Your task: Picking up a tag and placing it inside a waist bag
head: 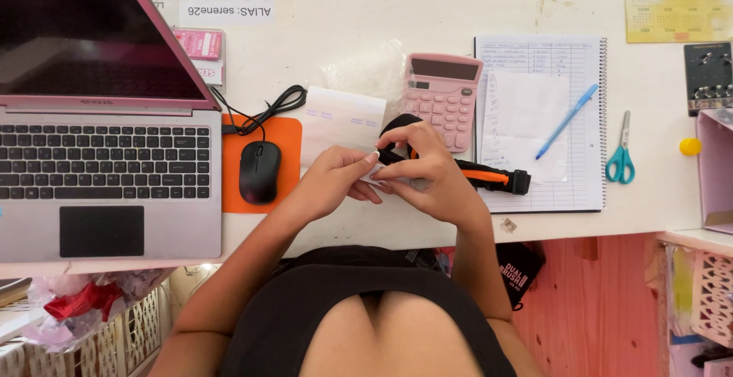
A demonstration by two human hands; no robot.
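Note:
Both of my hands meet above the front edge of the white desk. My left hand pinches a small white slip between thumb and fingers. My right hand grips a black and orange strap, which loops up behind my fingers and trails right onto a spiral notebook. The strap ends in a black buckle. A white printed paper sheet lies just behind my left hand.
A pink laptop is at left, with a black mouse on an orange pad. A pink calculator stands behind my hands. A blue pen lies on the notebook; teal scissors lie to its right.

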